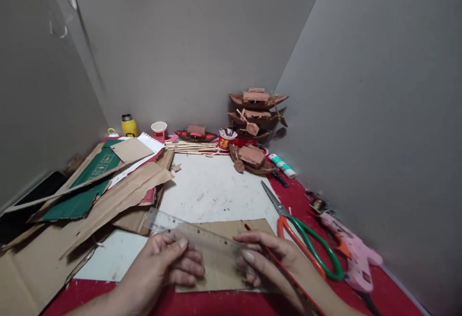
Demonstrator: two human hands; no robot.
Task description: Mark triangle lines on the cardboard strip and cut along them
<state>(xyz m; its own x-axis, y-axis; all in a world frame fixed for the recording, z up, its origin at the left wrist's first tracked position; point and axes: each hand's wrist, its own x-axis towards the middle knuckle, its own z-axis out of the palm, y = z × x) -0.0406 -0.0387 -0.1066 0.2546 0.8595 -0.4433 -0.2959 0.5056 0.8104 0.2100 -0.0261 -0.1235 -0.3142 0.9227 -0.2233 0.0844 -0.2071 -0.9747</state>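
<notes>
L hand [162, 263] clamped, thumb vs. fingers, on clear ruler [205, 235], left part; R hand [272, 258] closed round red pencil [289, 278], also at ruler's right end. Ruler's over cardbd [220, 280], near ctr.

A red tabletop [83, 292] carries a smudged white sheet [209, 186], with a flat brown cardboard piece [222, 277] at its near edge. Cardboard scraps [119, 205] cover the left side. Thin sticks [195, 147] lie across the back — beyond them, a small model boat [197, 135]. Along the right: a white-and-teal tube [282, 165], large scissors [275, 201] and a pink glue gun [359, 263].
</notes>
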